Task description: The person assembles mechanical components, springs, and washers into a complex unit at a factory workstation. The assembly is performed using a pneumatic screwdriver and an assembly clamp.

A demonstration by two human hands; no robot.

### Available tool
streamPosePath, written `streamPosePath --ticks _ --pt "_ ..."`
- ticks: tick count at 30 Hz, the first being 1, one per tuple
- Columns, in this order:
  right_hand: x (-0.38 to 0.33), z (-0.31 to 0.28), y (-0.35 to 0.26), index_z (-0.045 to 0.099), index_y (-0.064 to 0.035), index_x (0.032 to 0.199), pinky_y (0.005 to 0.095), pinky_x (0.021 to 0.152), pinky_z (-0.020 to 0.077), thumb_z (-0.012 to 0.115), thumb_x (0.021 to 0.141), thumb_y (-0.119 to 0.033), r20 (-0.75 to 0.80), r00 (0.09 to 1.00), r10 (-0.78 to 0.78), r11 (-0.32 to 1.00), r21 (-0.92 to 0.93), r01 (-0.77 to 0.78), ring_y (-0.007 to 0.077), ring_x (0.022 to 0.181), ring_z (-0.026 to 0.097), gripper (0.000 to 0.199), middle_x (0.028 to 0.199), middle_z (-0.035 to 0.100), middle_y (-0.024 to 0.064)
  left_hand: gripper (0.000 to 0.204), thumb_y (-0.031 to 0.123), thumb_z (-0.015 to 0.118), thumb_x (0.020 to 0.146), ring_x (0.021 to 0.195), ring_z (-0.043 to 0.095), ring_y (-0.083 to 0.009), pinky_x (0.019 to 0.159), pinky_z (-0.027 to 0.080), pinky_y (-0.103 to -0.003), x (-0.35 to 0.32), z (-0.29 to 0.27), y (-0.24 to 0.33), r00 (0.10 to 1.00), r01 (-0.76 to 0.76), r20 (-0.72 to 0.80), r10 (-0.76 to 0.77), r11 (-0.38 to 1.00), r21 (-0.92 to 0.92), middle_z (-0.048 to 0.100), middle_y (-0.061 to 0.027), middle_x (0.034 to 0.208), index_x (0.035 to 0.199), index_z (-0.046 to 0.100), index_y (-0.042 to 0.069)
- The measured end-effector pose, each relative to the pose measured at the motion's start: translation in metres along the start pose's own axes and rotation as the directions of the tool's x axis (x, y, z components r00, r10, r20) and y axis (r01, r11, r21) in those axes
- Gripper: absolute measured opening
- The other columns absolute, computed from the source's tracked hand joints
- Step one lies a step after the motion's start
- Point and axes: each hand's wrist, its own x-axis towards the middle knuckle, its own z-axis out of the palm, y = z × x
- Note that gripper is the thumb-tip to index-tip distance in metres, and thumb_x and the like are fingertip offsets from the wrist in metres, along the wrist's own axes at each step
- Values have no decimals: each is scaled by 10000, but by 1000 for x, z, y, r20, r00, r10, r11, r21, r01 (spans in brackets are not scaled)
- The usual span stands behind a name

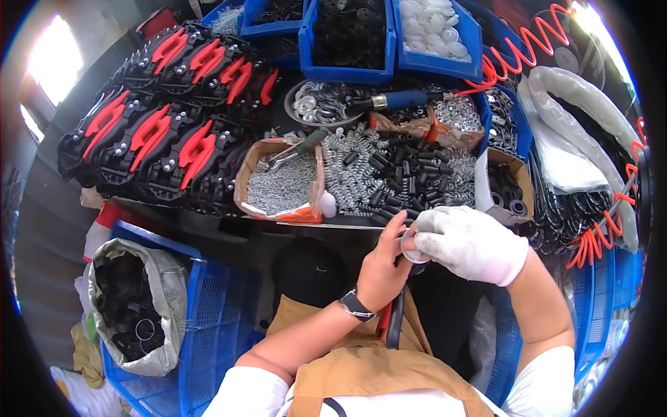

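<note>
My bare left hand [381, 271], with a watch on the wrist, is closed around the upper end of a black tool with red and black handles [395, 320] that hang down over my apron. My right hand [472, 243], in a white glove, pinches a pale translucent round piece [415, 256] against the tool's top. Fingers hide most of where the two meet. Just beyond my hands, black plastic sleeves [410, 170] and metal springs [351, 163] lie heaped on the bench. A screwdriver [306, 142] with a green handle rests across a cardboard box of small metal pins [285, 184].
Black-and-red tool assemblies [149, 139] are stacked at left. Blue bins [347, 74] of parts line the back. A blue power driver [403, 99] lies by a bowl of metal rings [316, 104], its red coiled hose [521, 52] trailing right. A sack [174, 292] stands in a lower-left crate.
</note>
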Motion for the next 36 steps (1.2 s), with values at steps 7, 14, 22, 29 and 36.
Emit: streamPosePath --ticks 7,14,22,29,36 --pt "-14 57 -16 622 -36 1054 378 747 507 682 865 -221 -574 770 279 957 99 -272 270 824 609 271 924 592 107 849 216 865 673 1156 575 -351 996 454 -417 13 -2 13 950 -303 106 294 787 537 587 -209 1199 1376 431 21" --pt "-102 119 -27 575 -10 1192 357 813 497 789 767 -235 -401 664 631 772 412 -485 255 940 615 526 1039 635 132 651 257 892 613 1086 620 -323 857 548 -407 78 -129 120 706 -442 430 563 824 -354 636 -141 1156 1176 633 59" --pt "-113 148 -34 616 12 737 305 529 470 608 839 -47 -477 323 818 574 721 -389 222 556 631 118 622 596 114 705 580 568 918 1061 624 -259 951 500 -374 135 -189 116 982 -48 104 155 748 -662 646 -134 1175 1308 498 -3" --pt "-137 126 -79 677 -6 887 292 486 444 796 805 -224 -559 487 671 740 543 -397 150 451 538 261 581 560 49 654 235 759 834 885 629 -316 803 502 -384 103 -127 100 998 49 -1 -56 858 511 622 -210 991 1333 438 -40" --pt "-68 45 -94 683 25 969 250 599 474 779 844 -314 -171 597 784 66 979 194 92 626 582 373 738 642 13 546 195 752 797 782 612 -436 714 507 -439 11 -26 92 988 -155 59 143 900 407 614 -248 898 1191 468 -56"
